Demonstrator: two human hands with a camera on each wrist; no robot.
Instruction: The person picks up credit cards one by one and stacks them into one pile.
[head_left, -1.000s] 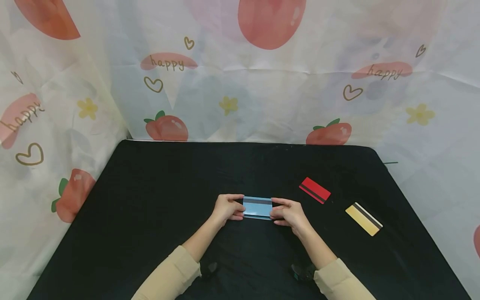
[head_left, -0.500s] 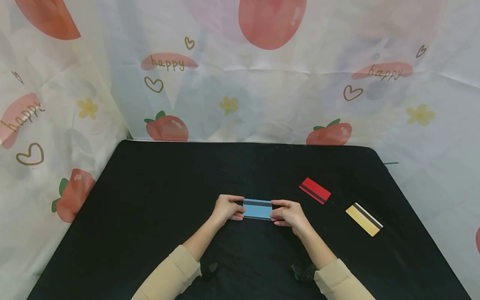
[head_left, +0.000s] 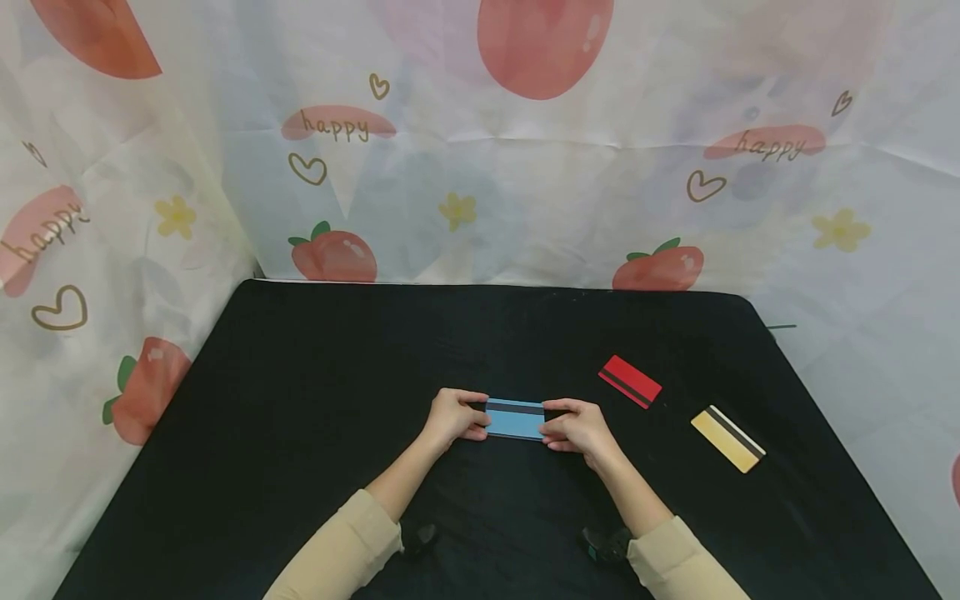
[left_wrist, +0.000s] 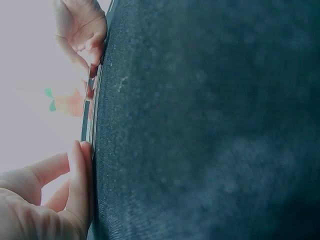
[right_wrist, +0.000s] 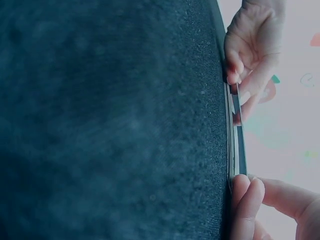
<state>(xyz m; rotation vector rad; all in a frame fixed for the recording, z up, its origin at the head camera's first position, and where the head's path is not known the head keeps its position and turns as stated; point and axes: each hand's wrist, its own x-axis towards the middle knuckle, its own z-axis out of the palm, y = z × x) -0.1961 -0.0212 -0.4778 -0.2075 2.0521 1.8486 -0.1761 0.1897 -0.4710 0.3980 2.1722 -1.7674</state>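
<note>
A blue card (head_left: 515, 422) with a dark stripe along its far side is held level at the middle of the table. My left hand (head_left: 453, 415) pinches its left end, while my right hand (head_left: 579, 427) pinches the right end. Edge-on in the left wrist view, the card (left_wrist: 86, 120) stands slightly above a thin stack of cards (left_wrist: 97, 105) on the cloth. From the right wrist, the same narrow gap shows between the card (right_wrist: 242, 150) and the stack (right_wrist: 230, 145). Seen from above, the blue card hides nearly all of that stack.
Right of my hands lie a red card (head_left: 630, 381) with a dark stripe and, nearer me, a yellow card (head_left: 727, 439) with dark and white stripes. A black cloth (head_left: 337, 358) covers the table. Behind it hangs a printed curtain (head_left: 525, 183).
The blue card's far edge has tipped down, its glare has gone, and it now lines up closely with what is under it. Both hands stay nearly where they were.
</note>
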